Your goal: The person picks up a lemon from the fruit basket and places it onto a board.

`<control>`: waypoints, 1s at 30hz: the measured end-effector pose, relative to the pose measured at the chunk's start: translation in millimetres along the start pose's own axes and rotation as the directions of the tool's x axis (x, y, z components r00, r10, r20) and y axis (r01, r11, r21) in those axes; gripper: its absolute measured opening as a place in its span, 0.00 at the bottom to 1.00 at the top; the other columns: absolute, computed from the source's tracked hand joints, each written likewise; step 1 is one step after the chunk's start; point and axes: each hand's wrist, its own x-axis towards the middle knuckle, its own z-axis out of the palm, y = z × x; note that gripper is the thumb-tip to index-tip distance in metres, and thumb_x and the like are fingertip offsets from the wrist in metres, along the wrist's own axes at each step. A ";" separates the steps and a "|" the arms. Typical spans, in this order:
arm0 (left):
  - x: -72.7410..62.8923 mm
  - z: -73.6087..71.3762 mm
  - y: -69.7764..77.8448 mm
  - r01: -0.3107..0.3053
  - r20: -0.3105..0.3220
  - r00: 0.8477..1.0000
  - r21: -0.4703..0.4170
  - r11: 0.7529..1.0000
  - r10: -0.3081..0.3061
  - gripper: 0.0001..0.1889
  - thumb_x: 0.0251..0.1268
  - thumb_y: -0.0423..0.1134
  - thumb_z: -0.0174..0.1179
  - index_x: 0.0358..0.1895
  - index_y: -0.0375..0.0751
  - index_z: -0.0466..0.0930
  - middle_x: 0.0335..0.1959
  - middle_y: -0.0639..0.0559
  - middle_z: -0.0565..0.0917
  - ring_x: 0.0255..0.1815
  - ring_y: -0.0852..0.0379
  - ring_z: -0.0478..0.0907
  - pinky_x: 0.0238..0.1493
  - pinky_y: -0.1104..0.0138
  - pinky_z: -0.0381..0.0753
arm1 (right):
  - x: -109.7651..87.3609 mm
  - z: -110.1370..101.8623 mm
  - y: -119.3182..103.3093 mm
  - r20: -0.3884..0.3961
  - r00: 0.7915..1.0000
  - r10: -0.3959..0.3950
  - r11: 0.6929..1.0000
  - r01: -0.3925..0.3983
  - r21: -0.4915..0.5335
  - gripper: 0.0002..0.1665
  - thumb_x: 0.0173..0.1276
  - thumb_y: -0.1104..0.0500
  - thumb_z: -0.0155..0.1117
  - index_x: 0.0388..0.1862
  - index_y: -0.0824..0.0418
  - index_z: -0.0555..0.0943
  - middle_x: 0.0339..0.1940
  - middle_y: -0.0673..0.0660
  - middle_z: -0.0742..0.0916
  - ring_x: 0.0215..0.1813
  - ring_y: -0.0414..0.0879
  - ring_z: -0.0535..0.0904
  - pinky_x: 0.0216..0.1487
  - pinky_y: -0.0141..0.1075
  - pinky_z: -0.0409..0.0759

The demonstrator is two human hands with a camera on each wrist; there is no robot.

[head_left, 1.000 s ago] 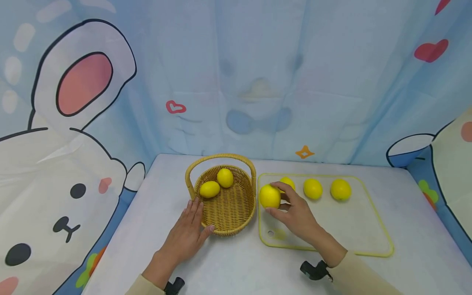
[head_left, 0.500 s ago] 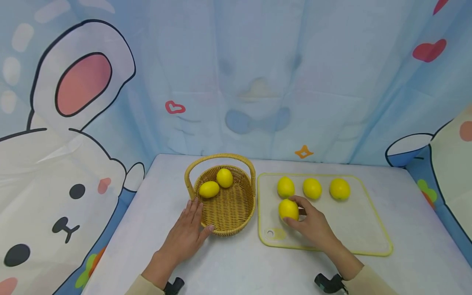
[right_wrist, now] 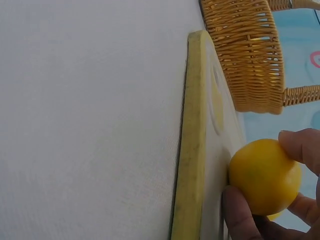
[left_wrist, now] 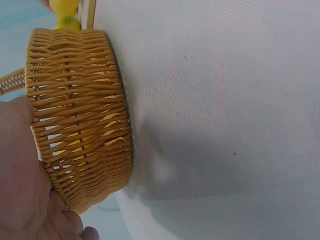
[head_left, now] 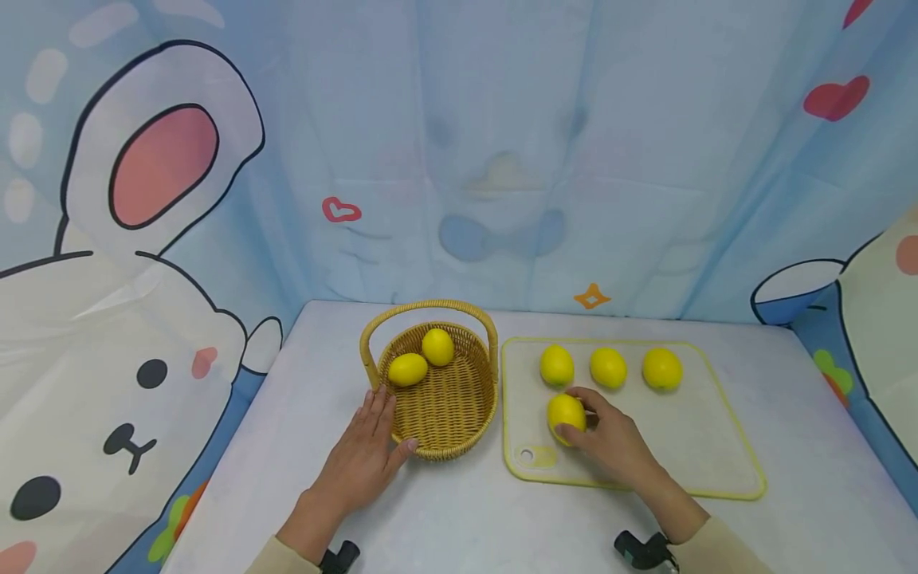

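My right hand [head_left: 615, 438] pinches a yellow lemon [head_left: 565, 414] between thumb and fingers, low over the left part of the cutting board [head_left: 688, 446]. In the right wrist view this lemon [right_wrist: 264, 176] appears to touch the board's surface. My left hand [head_left: 362, 458] rests on the near left rim of a wicker basket [head_left: 448, 418], fingers fairly straight. Two lemons, one on the left [head_left: 407, 370] and one behind it [head_left: 437, 347], lie inside the basket. Through the weave in the left wrist view, yellow shows at the basket [left_wrist: 80, 110].
Three more lemons stand in a row along the board's back: a left one [head_left: 556, 365], a middle one [head_left: 608, 367] and a right one [head_left: 662, 369]. The basket's tall handle [head_left: 430, 304] arches over it. Behind the white table [head_left: 459, 518] hangs a printed curtain [head_left: 502, 159].
My right hand has carried the lemon from beside the basket rightward and toward me, down to the board. The lemon behind it came into full view. My left hand has stayed on the basket.
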 end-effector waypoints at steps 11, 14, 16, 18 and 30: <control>-0.4 -0.6 0.8 -0.001 0.001 1.000 -0.009 1.000 0.001 0.45 0.84 0.66 0.41 0.85 0.32 0.50 0.88 0.39 0.45 0.89 0.42 0.38 0.87 0.48 0.50 | 0.1 -5.4 3.4 0.077 0.997 0.012 0.999 -0.016 0.045 0.47 0.69 0.44 0.77 0.79 0.60 0.67 0.68 0.69 0.80 0.58 0.56 0.85 0.55 0.48 0.86; -0.5 -0.4 1.2 -0.003 -0.002 1.000 -0.005 1.000 0.003 0.45 0.84 0.67 0.41 0.85 0.32 0.50 0.88 0.38 0.45 0.89 0.42 0.38 0.87 0.48 0.50 | 0.0 -6.9 3.5 0.083 0.996 -0.020 0.999 0.016 0.038 0.49 0.67 0.45 0.79 0.79 0.60 0.68 0.65 0.68 0.81 0.52 0.52 0.83 0.51 0.42 0.83; -0.4 -0.3 1.2 -0.002 -0.001 1.000 0.001 1.000 0.002 0.46 0.84 0.67 0.41 0.85 0.32 0.50 0.88 0.38 0.45 0.89 0.42 0.38 0.87 0.48 0.50 | 0.2 -7.1 3.4 0.078 0.996 -0.034 0.999 0.032 0.023 0.49 0.65 0.45 0.80 0.79 0.60 0.69 0.62 0.66 0.82 0.48 0.49 0.81 0.47 0.38 0.80; -0.2 -0.3 1.0 -0.001 0.000 1.000 0.007 1.000 0.001 0.46 0.83 0.68 0.40 0.85 0.32 0.50 0.88 0.39 0.45 0.89 0.43 0.38 0.87 0.48 0.50 | 0.6 -6.5 3.6 0.072 0.996 -0.049 0.999 0.048 0.015 0.49 0.65 0.45 0.80 0.78 0.60 0.69 0.61 0.65 0.82 0.46 0.48 0.79 0.46 0.37 0.78; -0.5 -0.1 0.4 0.002 -0.002 1.000 0.008 1.000 -0.002 0.45 0.83 0.67 0.41 0.85 0.32 0.51 0.88 0.39 0.45 0.89 0.42 0.39 0.87 0.48 0.51 | 4.3 -6.2 4.5 0.091 0.993 -0.074 0.997 0.073 0.013 0.48 0.66 0.50 0.79 0.80 0.60 0.68 0.70 0.65 0.80 0.51 0.50 0.80 0.52 0.43 0.79</control>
